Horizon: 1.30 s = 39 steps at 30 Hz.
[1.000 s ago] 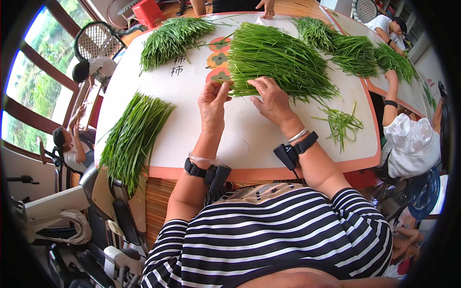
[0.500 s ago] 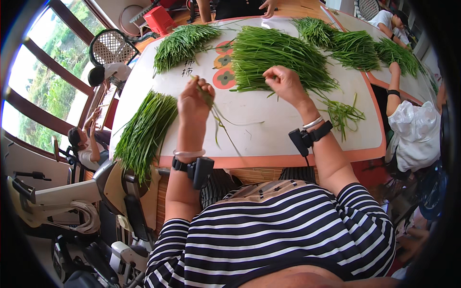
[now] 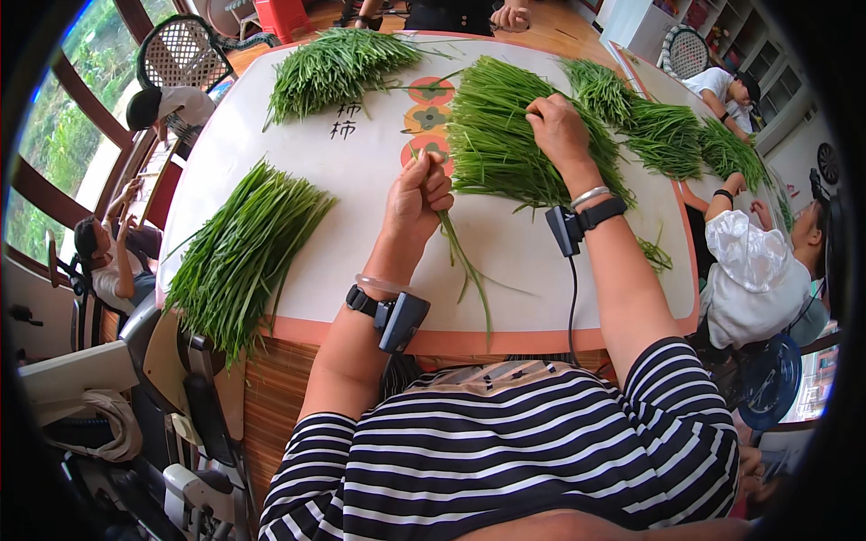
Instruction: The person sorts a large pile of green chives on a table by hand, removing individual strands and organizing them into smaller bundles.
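My left hand (image 3: 420,194) is closed in a pinch around a few garlic chives (image 3: 461,255), whose long green leaves hang down toward the table's near edge. Over the big central heap of garlic chives (image 3: 494,131), my right hand (image 3: 559,128) has its fingers pinched together; whether a stalk is between them is hidden. To the left of my left hand lies a thick bundle of garlic chives (image 3: 248,257), its ends hanging over the table edge. A few loose leaves (image 3: 656,255) lie right of the heap, partly behind my right forearm.
The white table (image 3: 361,293) has an orange border and printed persimmons (image 3: 431,118). Another chive bundle (image 3: 338,72) lies at the far left, with several more (image 3: 663,135) at right. Co-workers sit at both sides; a person's hand (image 3: 511,18) shows beyond the far edge.
My right hand has moved up and right, over the central heap. My left hand has shifted right and slightly down with the chives. The whole view has turned a little.
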Each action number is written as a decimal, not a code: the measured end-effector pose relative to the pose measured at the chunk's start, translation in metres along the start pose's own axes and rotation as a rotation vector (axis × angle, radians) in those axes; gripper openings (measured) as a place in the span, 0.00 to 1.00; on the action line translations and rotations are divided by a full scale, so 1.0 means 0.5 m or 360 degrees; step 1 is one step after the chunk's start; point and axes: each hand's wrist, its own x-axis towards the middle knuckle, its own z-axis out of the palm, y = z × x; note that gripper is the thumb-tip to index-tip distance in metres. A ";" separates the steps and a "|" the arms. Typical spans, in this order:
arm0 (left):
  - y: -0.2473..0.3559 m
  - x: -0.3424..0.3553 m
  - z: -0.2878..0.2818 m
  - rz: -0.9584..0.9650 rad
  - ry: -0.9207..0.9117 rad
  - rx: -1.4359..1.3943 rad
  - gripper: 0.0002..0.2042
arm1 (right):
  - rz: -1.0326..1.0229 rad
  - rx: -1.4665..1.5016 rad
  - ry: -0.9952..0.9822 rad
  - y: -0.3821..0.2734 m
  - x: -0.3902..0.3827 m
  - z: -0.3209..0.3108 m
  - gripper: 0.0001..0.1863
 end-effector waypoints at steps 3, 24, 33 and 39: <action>0.003 -0.001 0.016 0.0031 0.0110 0.0054 0.11 | -0.0157 0.0090 0.0199 -0.022 -0.021 -0.030 0.04; -0.024 -0.010 0.036 0.0094 0.0334 0.0587 0.09 | 0.0131 0.0588 -0.0011 -0.152 -0.168 -0.024 0.09; -0.033 -0.006 0.024 0.0167 0.0301 0.0393 0.10 | 0.0005 0.0610 0.0039 -0.160 -0.172 -0.009 0.05; -0.028 -0.008 0.034 -0.0007 0.0068 0.0541 0.10 | 0.0039 0.0958 -0.0199 -0.189 -0.182 -0.015 0.05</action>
